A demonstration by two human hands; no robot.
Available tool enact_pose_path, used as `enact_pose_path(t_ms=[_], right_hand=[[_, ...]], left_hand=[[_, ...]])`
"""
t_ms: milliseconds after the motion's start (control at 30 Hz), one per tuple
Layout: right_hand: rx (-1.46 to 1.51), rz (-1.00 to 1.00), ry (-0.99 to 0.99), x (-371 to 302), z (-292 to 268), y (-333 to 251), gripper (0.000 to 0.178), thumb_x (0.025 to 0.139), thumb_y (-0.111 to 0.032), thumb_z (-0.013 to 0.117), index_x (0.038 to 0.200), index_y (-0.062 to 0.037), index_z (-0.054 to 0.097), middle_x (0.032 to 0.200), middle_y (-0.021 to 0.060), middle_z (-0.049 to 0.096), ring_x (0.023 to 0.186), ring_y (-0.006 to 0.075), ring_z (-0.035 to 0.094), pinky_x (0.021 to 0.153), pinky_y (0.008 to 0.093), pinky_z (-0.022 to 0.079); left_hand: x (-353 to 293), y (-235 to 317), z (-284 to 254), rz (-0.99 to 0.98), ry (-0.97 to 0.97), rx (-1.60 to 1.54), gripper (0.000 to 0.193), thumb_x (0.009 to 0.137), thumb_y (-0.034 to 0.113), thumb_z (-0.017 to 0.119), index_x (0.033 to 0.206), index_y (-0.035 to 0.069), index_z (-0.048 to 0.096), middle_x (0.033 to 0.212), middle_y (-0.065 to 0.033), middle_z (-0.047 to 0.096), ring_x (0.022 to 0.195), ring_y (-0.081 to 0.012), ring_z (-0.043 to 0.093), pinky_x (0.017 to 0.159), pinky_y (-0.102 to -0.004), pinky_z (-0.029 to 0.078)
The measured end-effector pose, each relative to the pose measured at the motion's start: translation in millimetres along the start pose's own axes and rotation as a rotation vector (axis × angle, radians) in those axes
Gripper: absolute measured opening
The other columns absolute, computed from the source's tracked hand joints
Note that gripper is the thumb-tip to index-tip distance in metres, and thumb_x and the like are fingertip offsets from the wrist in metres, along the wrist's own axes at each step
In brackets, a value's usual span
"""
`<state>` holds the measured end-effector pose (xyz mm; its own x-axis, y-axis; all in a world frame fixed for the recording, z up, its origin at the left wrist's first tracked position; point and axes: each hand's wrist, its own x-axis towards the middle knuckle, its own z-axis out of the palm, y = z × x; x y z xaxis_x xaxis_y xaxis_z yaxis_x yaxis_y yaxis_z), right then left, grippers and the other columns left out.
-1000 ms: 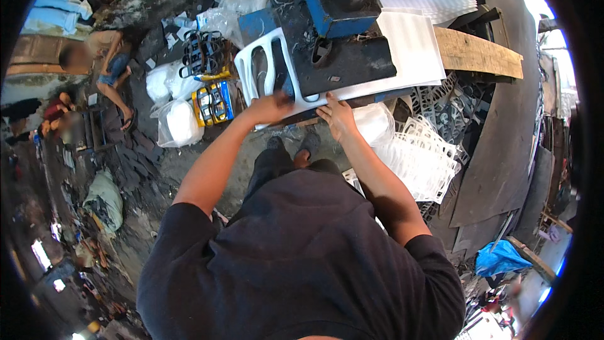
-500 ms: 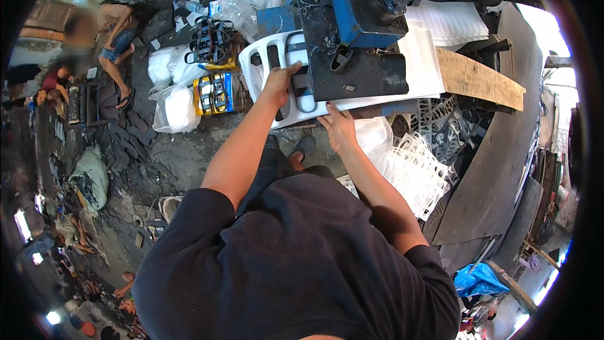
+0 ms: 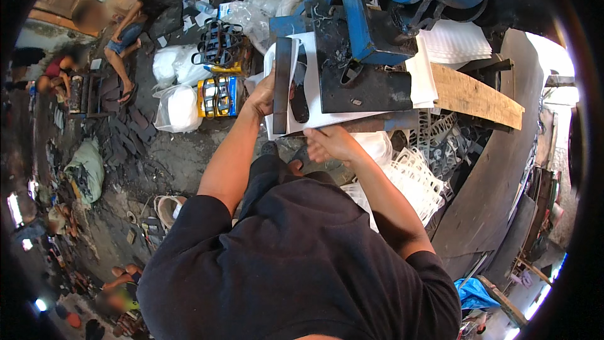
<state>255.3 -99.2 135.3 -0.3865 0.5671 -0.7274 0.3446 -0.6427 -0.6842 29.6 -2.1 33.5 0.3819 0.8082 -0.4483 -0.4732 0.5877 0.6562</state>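
My left hand (image 3: 264, 96) is closed on a long, dark cutting die (image 3: 282, 88), which stands tilted on its side over the left part of a white foam sheet (image 3: 371, 119). The hand grips it from the left, and some fingers are hidden behind it. To the die's right, a sole-shaped opening (image 3: 299, 104) shows dark in the sheet. My right hand (image 3: 330, 145) is just in front of the sheet's near edge, fingers apart and holding nothing. Over the sheet's right part lies the black plate (image 3: 365, 91) of a blue press (image 3: 371, 31).
White cut-out scrap (image 3: 412, 182) lies at the right, below a curved wooden board (image 3: 478, 91). Plastic-wrapped white bundles (image 3: 178, 108) and strapped dies (image 3: 217, 96) lie left. A person (image 3: 123, 44) sits at the far left. Large dark sheets (image 3: 487, 170) lean at the right.
My left hand has lifted the die from flat on the sheet and turned it on its side, shifting left. My right hand has let go of the sheet's edge and drawn nearer to me.
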Motion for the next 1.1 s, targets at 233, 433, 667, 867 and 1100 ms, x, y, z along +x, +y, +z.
enact_pose_path(t_ms=[233,433,667,867,1100], right_hand=[[-0.414,-0.565,0.822,37,-5,-99,0.068,0.087,-0.04,0.072,0.132,0.0044,0.045,0.108,0.0271,0.066,0.096,0.0372,0.068,0.082,0.0409,0.052],[-0.301,-0.74,0.85,-2,2,-103,0.037,0.091,-0.016,0.066,0.123,-0.0056,0.051,0.101,0.0248,0.068,0.093,0.0429,0.066,0.078,0.0455,0.051],[-0.183,-0.692,0.978,-50,8,-90,0.038,0.094,-0.019,0.066,0.126,-0.0068,0.051,0.103,0.0207,0.069,0.095,0.0348,0.069,0.081,0.0405,0.052],[-0.095,-0.573,0.947,-52,46,-82,0.031,0.092,-0.01,0.063,0.12,-0.0043,0.05,0.111,0.0245,0.065,0.099,0.0431,0.066,0.082,0.045,0.052],[-0.258,-0.599,1.152,-35,53,-35,0.035,0.08,0.006,0.059,0.112,-0.0078,0.058,0.111,0.0231,0.062,0.103,0.0409,0.06,0.088,0.0441,0.049]], left_hand=[[-10,6,41,0.104,0.132,0.223,0.09,0.092,0.075,0.038,0.133,-0.004,0.051,0.12,-0.0155,0.062,0.106,-0.0237,0.062,0.09,-0.0359,0.051],[20,13,18,0.205,0.25,0.348,0.057,0.092,0.056,0.062,0.102,0.0,0.063,0.087,-0.0094,0.062,0.071,-0.012,0.055,0.065,-0.0256,0.046],[-45,15,63,0.664,0.434,0.693,0.095,0.077,0.043,0.083,0.141,-0.01,0.037,0.13,-0.0273,0.052,0.122,-0.0352,0.053,0.103,-0.0407,0.042],[-99,20,127,0.991,-0.096,1.122,0.104,0.061,0.014,0.088,0.145,-0.002,0.027,0.144,-0.0277,0.038,0.131,-0.0474,0.041,0.11,-0.0498,0.035],[-104,-11,113,1.061,-0.185,1.255,0.102,0.06,0.005,0.084,0.145,-0.001,0.028,0.139,-0.0265,0.041,0.127,-0.0447,0.044,0.109,-0.0466,0.036]])
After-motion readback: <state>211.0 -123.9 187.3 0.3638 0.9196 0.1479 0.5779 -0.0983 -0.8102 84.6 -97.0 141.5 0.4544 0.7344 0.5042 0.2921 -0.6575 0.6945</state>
